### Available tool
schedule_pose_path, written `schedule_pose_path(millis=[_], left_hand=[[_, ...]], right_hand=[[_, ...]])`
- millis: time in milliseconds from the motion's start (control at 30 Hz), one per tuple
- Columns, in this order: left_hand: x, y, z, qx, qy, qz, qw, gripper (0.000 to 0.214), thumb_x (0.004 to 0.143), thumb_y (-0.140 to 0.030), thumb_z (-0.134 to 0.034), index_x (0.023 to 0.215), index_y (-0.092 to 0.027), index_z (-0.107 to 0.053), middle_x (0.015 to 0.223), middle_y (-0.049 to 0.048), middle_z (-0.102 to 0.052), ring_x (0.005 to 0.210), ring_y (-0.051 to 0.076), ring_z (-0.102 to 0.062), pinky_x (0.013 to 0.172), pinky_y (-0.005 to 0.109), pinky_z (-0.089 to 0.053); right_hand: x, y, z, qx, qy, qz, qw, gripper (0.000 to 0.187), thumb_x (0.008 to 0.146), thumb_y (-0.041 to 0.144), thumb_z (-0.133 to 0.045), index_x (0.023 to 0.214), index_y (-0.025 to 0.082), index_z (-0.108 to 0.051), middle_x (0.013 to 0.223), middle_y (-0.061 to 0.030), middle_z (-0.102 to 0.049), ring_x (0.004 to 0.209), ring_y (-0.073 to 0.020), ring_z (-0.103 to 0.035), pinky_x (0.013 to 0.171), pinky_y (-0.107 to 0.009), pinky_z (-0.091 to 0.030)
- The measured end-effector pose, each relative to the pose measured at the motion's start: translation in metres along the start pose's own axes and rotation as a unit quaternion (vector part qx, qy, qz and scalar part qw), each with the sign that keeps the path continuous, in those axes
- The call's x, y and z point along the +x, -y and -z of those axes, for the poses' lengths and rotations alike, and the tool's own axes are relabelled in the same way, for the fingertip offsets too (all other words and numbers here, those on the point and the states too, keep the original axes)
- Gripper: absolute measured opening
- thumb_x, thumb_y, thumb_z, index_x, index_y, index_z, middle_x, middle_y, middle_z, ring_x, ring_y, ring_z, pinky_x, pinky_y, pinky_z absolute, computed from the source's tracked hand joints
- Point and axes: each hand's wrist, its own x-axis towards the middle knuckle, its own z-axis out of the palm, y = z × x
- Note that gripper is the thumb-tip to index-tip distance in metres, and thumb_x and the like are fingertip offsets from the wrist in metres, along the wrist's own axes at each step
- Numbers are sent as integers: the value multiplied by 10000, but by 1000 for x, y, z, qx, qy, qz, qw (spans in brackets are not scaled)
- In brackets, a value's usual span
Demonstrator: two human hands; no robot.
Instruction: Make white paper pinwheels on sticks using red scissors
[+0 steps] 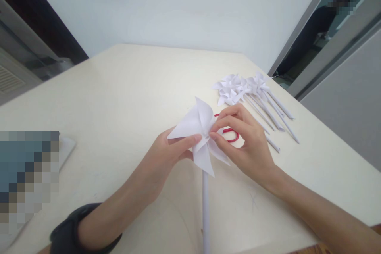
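A white paper pinwheel [201, 119] on a rolled paper stick [205, 210] is held above the table in front of me. My left hand [175, 145] grips it from the left, thumb pressed near the hub and the other fingers behind the blades. With thumb and forefinger pinched together, my right hand [242, 137] touches the pinwheel's centre. Whether anything small sits in that pinch is hidden. Red-handled scissors [233, 135] lie partly covered behind my right hand.
Several finished paper pinwheels [232, 87] lie piled at the right of the pale table [133, 83], their sticks [275, 115] pointing toward me. A blurred-out object [26, 182] is at the left edge. Beyond a doorway at upper right is a person [318, 27].
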Motion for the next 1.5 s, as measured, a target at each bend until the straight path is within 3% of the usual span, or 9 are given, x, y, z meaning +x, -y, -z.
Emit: schedule_pose_path(millis=[500, 900, 1133, 1300, 1400, 1500], left_hand=[[0, 3, 1, 4, 12, -8, 1000, 307, 852, -270, -542, 1144, -232, -630, 1047, 54, -679, 923, 227, -598, 787, 335, -484], [-3, 4, 0, 29, -7, 1, 1000, 208, 833, -320, -579, 998, -229, -668, 934, 32, -673, 843, 186, -575, 732, 286, -458], [-3, 3, -2, 17, -38, 4, 999, 200, 787, -365, -642, 918, -221, -687, 847, 5, -665, 776, 147, -566, 673, 228, -450], [-4, 3, -1, -2, -20, 4, 1000, 211, 813, -335, -616, 987, -239, -688, 950, 15, -701, 864, 164, -604, 729, 228, -472], [-3, 3, 0, -22, -20, 10, 1000, 227, 825, -304, -604, 1031, -253, -683, 966, 12, -712, 879, 164, -619, 724, 216, -478], [1, 2, 3, -40, -34, 3, 999, 245, 831, -310, -592, 1057, -264, -677, 967, 5, -715, 865, 158, -621, 671, 193, -473]], right_hand=[[-2, -2, -5, 3, -20, 16, 1000, 41, 813, 169, -608, 813, 206, -626, 922, -27, -538, 902, -147, -554, 807, -302, -459], [-4, 2, -6, -14, -20, 21, 999, 50, 780, 122, -604, 775, 170, -589, 870, -27, -523, 926, -149, -546, 840, -300, -446], [-3, 2, -6, -38, -11, 42, 998, 35, 795, 125, -590, 779, 156, -595, 890, -40, -522, 896, -144, -537, 781, -303, -439], [-3, 4, -6, -48, -10, 51, 997, 34, 806, 136, -585, 786, 152, -608, 915, -52, -519, 871, -143, -539, 749, -304, -436], [1, 2, 2, -23, 16, 47, 999, 37, 822, 190, -598, 831, 160, -618, 940, -54, -516, 899, -145, -539, 789, -298, -443], [11, -6, 18, 32, 103, 53, 993, 118, 810, 250, -638, 906, 185, -618, 980, -45, -516, 922, -138, -535, 833, -282, -445]])
